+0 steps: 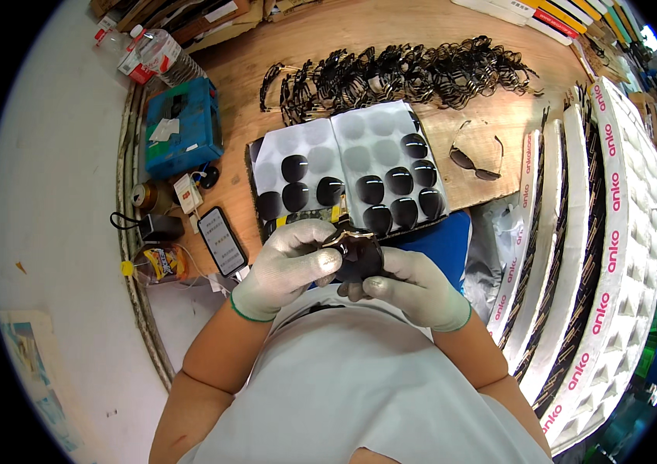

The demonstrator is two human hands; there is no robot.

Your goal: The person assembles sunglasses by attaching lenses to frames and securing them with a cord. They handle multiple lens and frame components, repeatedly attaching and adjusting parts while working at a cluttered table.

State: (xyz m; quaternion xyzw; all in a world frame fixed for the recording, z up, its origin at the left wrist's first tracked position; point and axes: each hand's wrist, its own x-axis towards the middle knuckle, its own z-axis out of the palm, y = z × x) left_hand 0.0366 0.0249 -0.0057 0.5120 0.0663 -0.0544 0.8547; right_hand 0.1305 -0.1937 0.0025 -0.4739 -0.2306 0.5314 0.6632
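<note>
Close in front of my body, both hands wear pale gloves and meet at a pair of sunglasses. My left hand [295, 264] is closed on its dark, gold-edged sunglasses frame [350, 234], thumb pressed near the edge. A dark lens [361, 259] shows between the hands, its right side gripped by the fingers of my right hand [421, 288]. Whether the lens sits in the frame is unclear. Just beyond lies a tray [443, 215] with white sheets [286, 139], carrying rows of loose dark lenses [399, 181].
Tangled frames [421, 73] are heaped across the table's far side. Finished-looking sunglasses [474, 164] lie to the right, beside white padded dividers [568, 193] packed with frames. On the left are a phone [222, 241], a blue case [182, 127] and plastic bottles [166, 58].
</note>
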